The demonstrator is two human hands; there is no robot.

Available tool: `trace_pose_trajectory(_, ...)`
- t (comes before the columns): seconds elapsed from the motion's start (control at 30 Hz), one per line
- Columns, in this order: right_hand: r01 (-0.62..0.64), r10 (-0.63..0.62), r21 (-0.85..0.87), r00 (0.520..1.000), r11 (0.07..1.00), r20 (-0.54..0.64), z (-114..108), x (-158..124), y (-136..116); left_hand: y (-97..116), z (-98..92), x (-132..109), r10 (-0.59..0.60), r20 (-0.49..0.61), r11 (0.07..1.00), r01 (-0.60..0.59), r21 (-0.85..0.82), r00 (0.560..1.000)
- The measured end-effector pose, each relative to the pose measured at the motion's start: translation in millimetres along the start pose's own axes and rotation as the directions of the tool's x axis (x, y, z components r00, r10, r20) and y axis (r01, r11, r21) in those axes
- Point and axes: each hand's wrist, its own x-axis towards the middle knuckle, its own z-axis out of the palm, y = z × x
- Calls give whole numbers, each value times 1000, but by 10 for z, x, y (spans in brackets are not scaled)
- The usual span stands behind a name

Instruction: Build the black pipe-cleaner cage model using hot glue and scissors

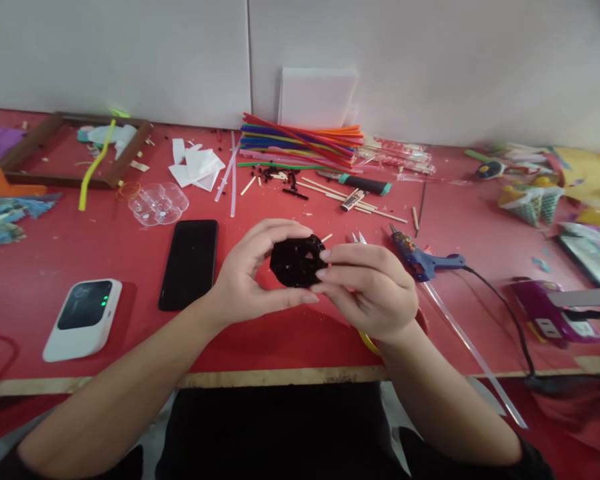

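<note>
Both of my hands hold a small round black piece (297, 261) just above the red table (55, 267), near its front edge. My left hand (253, 277) curls round its left side, thumb below and fingers above. My right hand (367, 287) pinches its right edge with fingertips and thumb. The piece looks like a dark disc built of short black bits, with small gaps in it. Scissor tips (359, 237) poke out behind my right hand.
A black phone (189, 263) and a white device with green lights (83, 318) lie to the left. A blue glue gun (423, 259) with its cord lies to the right. Coloured straws (300, 141), wooden sticks (353, 198), paper scraps (195, 165) and a clear plastic tray (159, 203) lie behind.
</note>
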Motion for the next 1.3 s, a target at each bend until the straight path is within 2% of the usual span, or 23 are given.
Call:
trace_pose_trajectory(0.2,-38,38,0,999,999,-23,26,6,-1,-44,-1,-2,-25,-6,999,25,-20,1000)
trace_pose_trajectory(0.3,-76,75,-23,997,997,-26,19,22,-11,-66,5,-21,-111,-7,993,110,-41,994)
trace_pose_trajectory(0.43,-117,116,-27,993,993,-20,-4,38,-24,-70,20,-29,-242,62,951,249,-184,968)
trace_pose_trajectory(0.57,-139,137,-32,989,990,-53,11,38,-33,-53,42,-3,-303,100,902,319,-290,948)
trace_pose_trajectory(0.83,-180,166,-147,981,973,-103,71,33,-52,-83,86,-7,-202,-52,950,182,-254,978)
trace_pose_trajectory(0.97,-183,162,-161,978,970,-133,82,18,-53,-109,89,-8,-150,-42,951,132,-280,988)
trace_pose_trajectory(1.3,-207,186,-152,972,966,-142,93,5,-45,-90,81,-19,-190,-50,950,171,-261,980)
